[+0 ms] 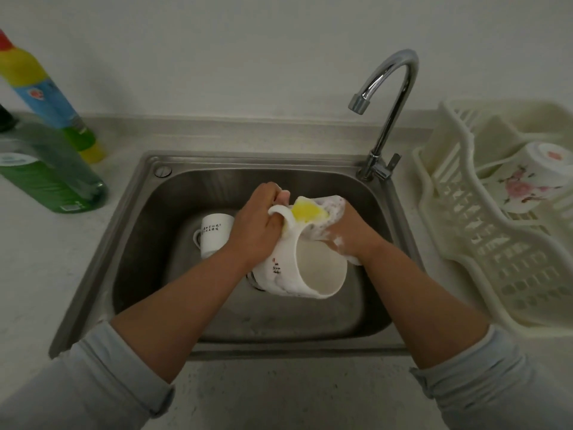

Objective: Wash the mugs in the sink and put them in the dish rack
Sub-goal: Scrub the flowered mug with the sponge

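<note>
White mug (319, 268) tilted, second mug (214, 234) in sink (279, 321)

The sink (148, 231) at centre is brushed steel with a dull sheen; the tap (394, 94) at upper right is mirror-bright chrome. The mug (319, 268) is smooth glazed ceramic, sudsy, the sponge (307, 212) porous yellow foam. The dish rack (483, 243) at right is cream, semi-matt plastic.

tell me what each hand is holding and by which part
The left hand grips the white mug on its side next to the handle. The right hand holds the soapy yellow sponge against the mug's outside.
</note>
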Action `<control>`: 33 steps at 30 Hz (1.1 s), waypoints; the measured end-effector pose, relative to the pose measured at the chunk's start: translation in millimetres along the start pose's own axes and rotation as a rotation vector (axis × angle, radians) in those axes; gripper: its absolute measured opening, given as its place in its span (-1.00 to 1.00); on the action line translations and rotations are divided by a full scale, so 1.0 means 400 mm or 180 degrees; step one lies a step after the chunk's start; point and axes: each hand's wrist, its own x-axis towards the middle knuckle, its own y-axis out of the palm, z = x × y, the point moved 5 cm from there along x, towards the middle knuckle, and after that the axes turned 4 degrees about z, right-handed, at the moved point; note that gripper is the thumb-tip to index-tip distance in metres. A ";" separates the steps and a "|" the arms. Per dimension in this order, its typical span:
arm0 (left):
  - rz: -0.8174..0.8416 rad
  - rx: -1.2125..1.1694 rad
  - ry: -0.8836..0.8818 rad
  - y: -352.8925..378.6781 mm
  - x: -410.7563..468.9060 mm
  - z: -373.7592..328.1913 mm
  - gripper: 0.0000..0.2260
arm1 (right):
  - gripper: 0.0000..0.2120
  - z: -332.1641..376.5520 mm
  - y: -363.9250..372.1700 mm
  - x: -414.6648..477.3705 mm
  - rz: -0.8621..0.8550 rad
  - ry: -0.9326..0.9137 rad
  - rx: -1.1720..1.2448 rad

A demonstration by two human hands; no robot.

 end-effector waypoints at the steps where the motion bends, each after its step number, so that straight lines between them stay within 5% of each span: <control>1: -0.0032 -0.0097 -0.0043 -0.005 -0.008 0.000 -0.82 | -0.77 0.002 0.004 -0.001 0.0025 -0.0032 0.0164; 3: -0.0183 -0.0402 -0.0217 -0.016 -0.025 0.007 -0.77 | -0.83 -0.014 0.013 0.002 0.0077 -0.0022 0.0625; 7: -0.0682 -0.1123 -0.0556 -0.058 -0.055 0.034 -0.66 | -0.51 -0.032 0.060 0.018 0.0532 0.0258 0.1830; 10: -0.0907 -0.1491 -0.0553 -0.099 -0.083 0.031 -0.66 | -0.69 -0.053 0.111 0.037 0.0587 0.0934 0.2089; 13: -0.1293 -0.1678 -0.0436 -0.144 -0.117 0.011 -0.75 | -0.59 -0.054 0.168 0.063 0.0762 0.1259 0.2306; 14: -0.1448 -0.1772 -0.0519 -0.159 -0.127 0.016 -0.79 | -0.64 -0.059 0.176 0.072 0.0438 0.1529 0.2570; 21: -0.2607 -0.1907 -0.1709 -0.260 -0.213 0.109 -0.75 | -0.74 0.021 0.291 0.132 0.0985 0.1120 0.2382; 27: -0.3437 -0.2068 -0.2357 -0.354 -0.283 0.164 -0.67 | -0.72 0.018 0.341 0.175 0.0773 0.0797 0.2085; 30: -0.3573 -0.2160 -0.2503 -0.439 -0.314 0.188 -0.69 | -0.52 0.020 0.367 0.205 0.0650 0.0887 0.2162; 33: -0.3413 -0.2220 -0.2553 -0.510 -0.339 0.206 -0.71 | -0.55 0.027 0.417 0.237 0.0508 0.1204 0.1781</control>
